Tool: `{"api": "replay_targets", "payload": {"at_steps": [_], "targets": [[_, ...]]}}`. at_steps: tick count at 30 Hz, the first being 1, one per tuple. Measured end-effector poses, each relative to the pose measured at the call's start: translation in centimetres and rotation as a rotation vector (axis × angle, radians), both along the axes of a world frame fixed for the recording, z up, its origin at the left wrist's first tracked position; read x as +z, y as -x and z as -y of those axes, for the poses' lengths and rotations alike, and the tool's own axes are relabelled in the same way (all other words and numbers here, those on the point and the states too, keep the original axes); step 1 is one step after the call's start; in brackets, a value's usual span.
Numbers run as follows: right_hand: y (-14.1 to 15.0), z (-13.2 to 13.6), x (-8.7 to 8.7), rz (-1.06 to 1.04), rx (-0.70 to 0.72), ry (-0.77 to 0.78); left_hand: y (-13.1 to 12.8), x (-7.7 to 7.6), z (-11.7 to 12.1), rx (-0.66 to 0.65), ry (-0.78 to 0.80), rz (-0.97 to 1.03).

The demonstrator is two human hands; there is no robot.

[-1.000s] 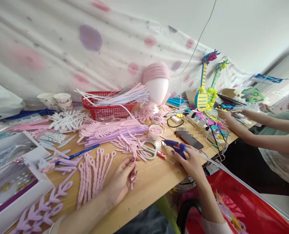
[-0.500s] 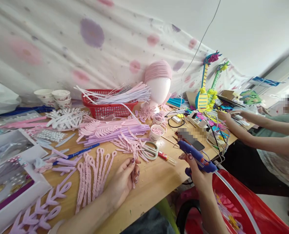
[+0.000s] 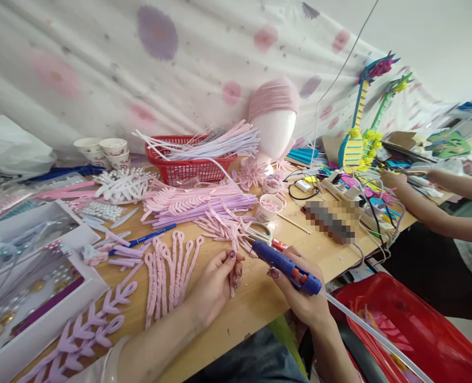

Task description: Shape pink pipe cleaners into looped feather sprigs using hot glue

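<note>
bare tabletop (image 3: 255, 300) below glue gun (image 3: 283, 261), scissors (image 3: 270, 232) behind

The left forearm (image 3: 160, 340) reaches from the near left toward the far right, its wrist (image 3: 194, 316) fairly straight. The left hand (image 3: 216, 287) pinches with thumb and fingertips together, the fingers curled. From the near right, the right forearm (image 3: 334, 351) slants far and leftward; the right hand (image 3: 305, 303) is wrapped in a grip, thumb (image 3: 279, 282) pointing left (its other fingers are mostly hidden). The hands are apart.
</note>
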State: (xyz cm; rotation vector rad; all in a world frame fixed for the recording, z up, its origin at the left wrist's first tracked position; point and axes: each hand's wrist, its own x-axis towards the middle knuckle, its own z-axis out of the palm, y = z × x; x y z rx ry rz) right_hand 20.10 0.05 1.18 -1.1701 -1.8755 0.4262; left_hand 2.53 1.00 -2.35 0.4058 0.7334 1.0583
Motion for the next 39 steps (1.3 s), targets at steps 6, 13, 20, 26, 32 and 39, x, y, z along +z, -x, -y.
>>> {"api": "replay_targets", "payload": {"at_steps": [6,13,20,26,32,39], "targets": [[0.10,-0.02,-0.33,0.050,0.027,0.004,0.17,-0.02,0.10,-0.044,-0.007,-0.008],[0.16,-0.14,-0.30,0.130,-0.014,-0.009,0.20,0.22,0.10,-0.058,-0.020,-0.030],[0.27,-0.06,0.19,0.127,-0.007,0.008,0.24,0.15,0.13,-0.070,-0.011,-0.016],[0.27,-0.02,0.05,0.140,-0.019,0.000,0.37,0.44,0.16,-0.073,-0.007,-0.023],[0.23,-0.12,0.22,0.162,-0.003,-0.004,0.33,0.63,0.18,-0.074,0.005,-0.022],[0.25,-0.05,0.35,0.173,0.015,0.026,0.38,0.48,0.16,-0.080,0.001,-0.005]]}}
